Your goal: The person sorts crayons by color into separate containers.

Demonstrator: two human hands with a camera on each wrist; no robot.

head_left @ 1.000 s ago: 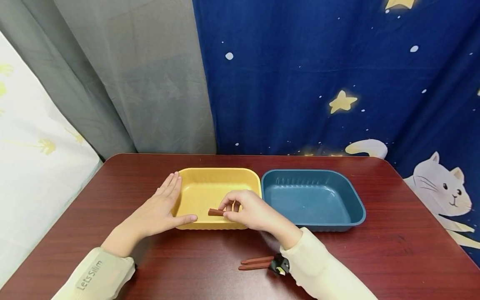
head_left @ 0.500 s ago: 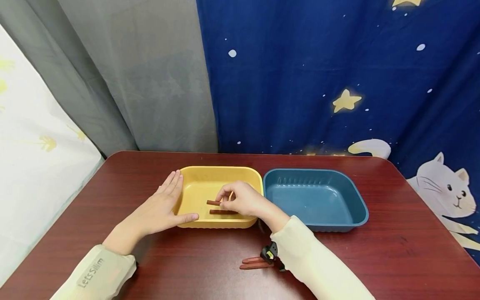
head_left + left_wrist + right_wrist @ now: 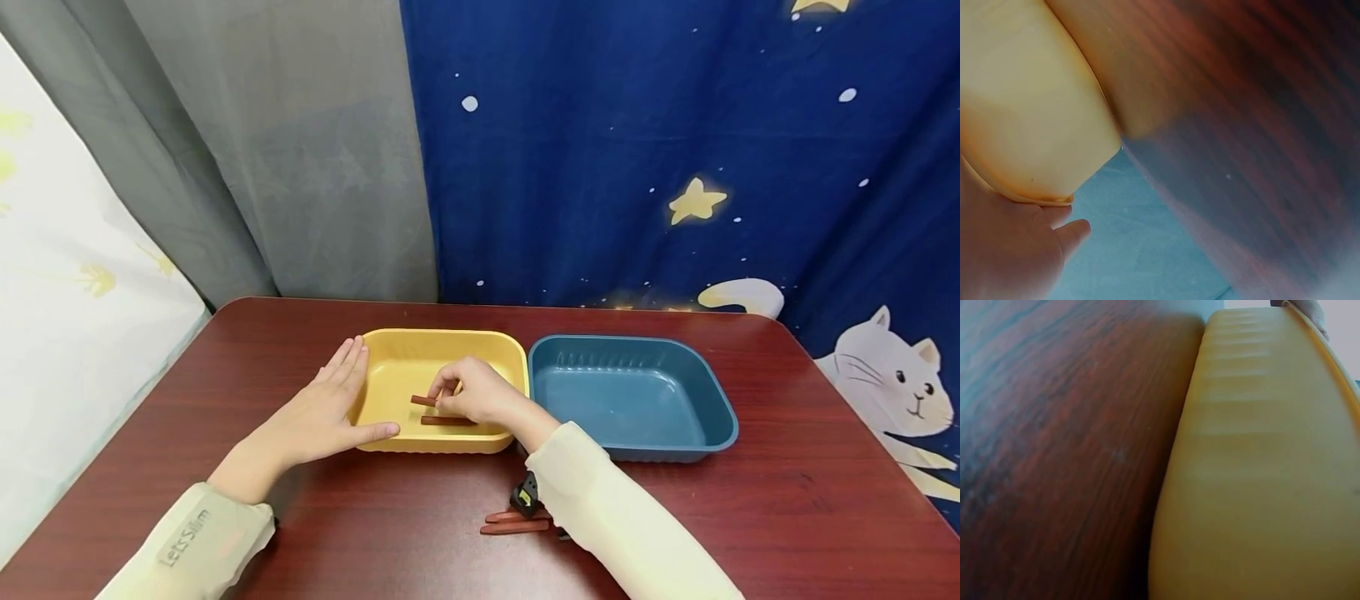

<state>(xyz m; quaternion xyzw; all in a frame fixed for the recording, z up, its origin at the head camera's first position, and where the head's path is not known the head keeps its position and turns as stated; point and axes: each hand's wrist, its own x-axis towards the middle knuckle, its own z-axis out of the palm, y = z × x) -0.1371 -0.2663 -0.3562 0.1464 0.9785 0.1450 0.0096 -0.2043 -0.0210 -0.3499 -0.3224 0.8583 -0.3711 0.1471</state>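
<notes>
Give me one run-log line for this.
left hand: touching yellow rectangular plastic tray; right hand: pinching thin brown stick over yellow tray; second thin brown stick: in yellow tray; blue rectangular plastic tray: alongside

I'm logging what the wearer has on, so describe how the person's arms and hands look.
The left long cream fabric sleeve bears dark grey printed lettering, apparently "Lets Silim". The right long cream fabric sleeve shows none; a small black device marked yellow-green shows at its wrist end. The left hand and right hand are bare, ungloved.
</notes>
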